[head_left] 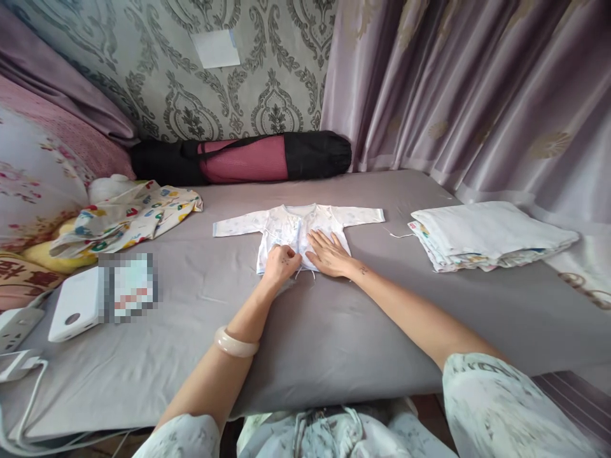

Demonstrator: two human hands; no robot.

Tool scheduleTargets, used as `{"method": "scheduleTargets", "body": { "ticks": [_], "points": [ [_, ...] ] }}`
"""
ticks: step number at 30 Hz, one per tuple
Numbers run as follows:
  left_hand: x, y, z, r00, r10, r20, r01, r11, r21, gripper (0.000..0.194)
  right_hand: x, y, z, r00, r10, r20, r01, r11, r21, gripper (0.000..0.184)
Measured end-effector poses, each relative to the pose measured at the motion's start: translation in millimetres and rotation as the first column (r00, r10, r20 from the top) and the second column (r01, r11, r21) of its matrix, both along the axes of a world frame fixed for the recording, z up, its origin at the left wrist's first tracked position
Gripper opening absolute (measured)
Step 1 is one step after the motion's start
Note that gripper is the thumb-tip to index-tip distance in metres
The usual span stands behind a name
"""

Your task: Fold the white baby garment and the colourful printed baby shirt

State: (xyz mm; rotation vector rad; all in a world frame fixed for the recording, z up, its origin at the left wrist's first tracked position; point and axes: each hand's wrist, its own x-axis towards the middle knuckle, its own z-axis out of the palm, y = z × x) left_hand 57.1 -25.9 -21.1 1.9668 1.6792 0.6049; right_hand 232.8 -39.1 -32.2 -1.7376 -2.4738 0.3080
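A small white long-sleeved baby shirt (281, 222) with a pale print and light blue trim lies spread on the grey sheet, sleeves stretched out to both sides. Thin white ties hang from its lower edge. My left hand (282, 262) is closed at the lower front of the shirt, its curled fingers pinching the cloth near the blue-trimmed front edge; the fingertips are partly hidden. Flat on the other half of the shirt, my right hand (329, 254) rests with fingers spread and holds nothing.
Folded white cloths (496, 235) lie to the right. At left are a printed cloth (143, 216), a white power bank (76, 305), a blurred-out item (133, 286) and a power strip (19, 324) with cables. A black and red rolled bag (243, 158) lies along the wall.
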Motion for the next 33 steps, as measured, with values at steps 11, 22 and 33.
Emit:
{"method": "scheduleTargets", "body": {
  "ticks": [11,22,33],
  "points": [
    [-0.8,-1.6,3.5,0.998,0.002,-0.063,-0.002,1.000,0.005,0.018,-12.5,-56.3,5.3,0.993,0.110,-0.049,-0.110,0.994,0.006,0.067],
    [0.8,-4.6,4.2,0.999,0.019,-0.031,-0.019,1.000,0.018,0.017,0.2,-49.0,44.7,0.923,0.163,-0.348,-0.193,0.980,-0.052,0.034],
    [-0.3,-4.8,4.0,1.000,0.001,0.025,-0.002,1.000,0.015,0.013,-26.7,76.5,23.2,0.974,-0.202,-0.106,0.215,0.967,0.135,0.029]
  ]
}}
